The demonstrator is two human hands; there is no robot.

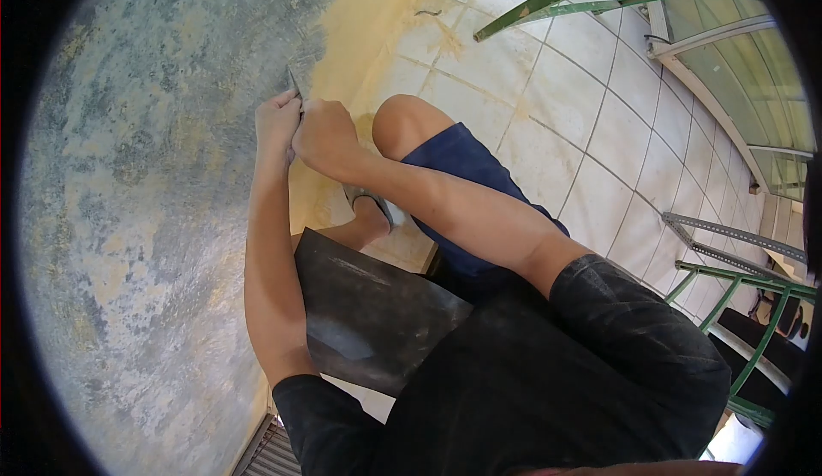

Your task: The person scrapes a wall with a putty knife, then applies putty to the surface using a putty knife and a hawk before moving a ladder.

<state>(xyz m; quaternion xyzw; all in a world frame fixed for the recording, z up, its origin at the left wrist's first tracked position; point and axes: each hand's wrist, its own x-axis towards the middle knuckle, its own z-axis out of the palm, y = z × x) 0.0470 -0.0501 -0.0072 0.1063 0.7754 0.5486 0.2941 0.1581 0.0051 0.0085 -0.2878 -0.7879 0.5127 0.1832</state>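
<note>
Against the mottled grey-blue wall (171, 176), my left hand (278, 125) is closed around a small thin blade (293, 80) whose tip points up the frame. The blade lies close to the wall surface, near the edge of a yellow band (364, 35). My right hand (327, 136) is a closed fist directly beside my left hand, touching or nearly touching it. What the right fingers hold, if anything, is hidden behind the hand.
White floor tiles (561, 91) run to the right of my knee. Green metal frames stand at the top (556, 1) and lower right (749, 339). A dark board (368, 305) lies below my forearms, near my sandalled foot (372, 215).
</note>
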